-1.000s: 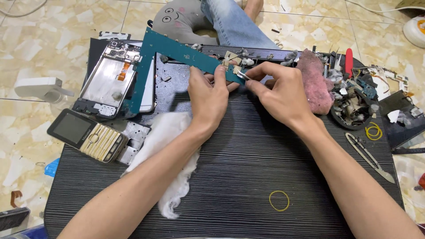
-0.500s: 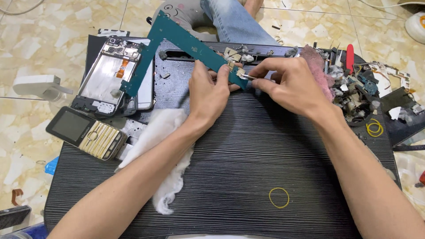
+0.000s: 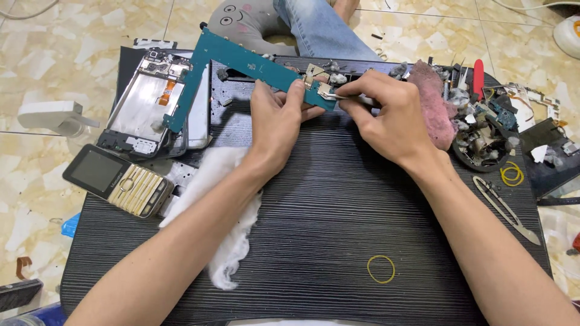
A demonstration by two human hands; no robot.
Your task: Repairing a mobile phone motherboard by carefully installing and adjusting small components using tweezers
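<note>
From the head camera, both hands meet near the far edge of the dark striped surface (image 3: pixel 338 205). The left hand (image 3: pixel 275 124) grips a long blue-green circuit board (image 3: pixel 241 60), with its fingers curled around the board's right end. The board is bent like an L. Its long arm runs up and to the left, and its short leg hangs down over an opened phone frame (image 3: pixel 142 105) near the far left corner. The right hand (image 3: pixel 386 118) is pinched shut on a thin metal tool (image 3: pixel 331 95). The tip of the tool touches the small silver parts at the right end of the board, just beside the left thumb.

A fluffy white lump of cotton (image 3: pixel 226 205) lies under the left forearm. A gold and black button phone (image 3: pixel 118 180) sits at the left edge of the surface. A pink cloth (image 3: pixel 435 105) lies just beside the right hand. Past it, near the far right corner, a round black dish (image 3: pixel 483 145) holds small metal bits. Silver tweezers (image 3: pixel 506 208) lie near the right edge, with a yellow rubber band (image 3: pixel 512 175) close to them. Another yellow rubber band (image 3: pixel 381 268) lies near the front edge. A red-handled tool (image 3: pixel 478 78) stands up at the far right.
</note>
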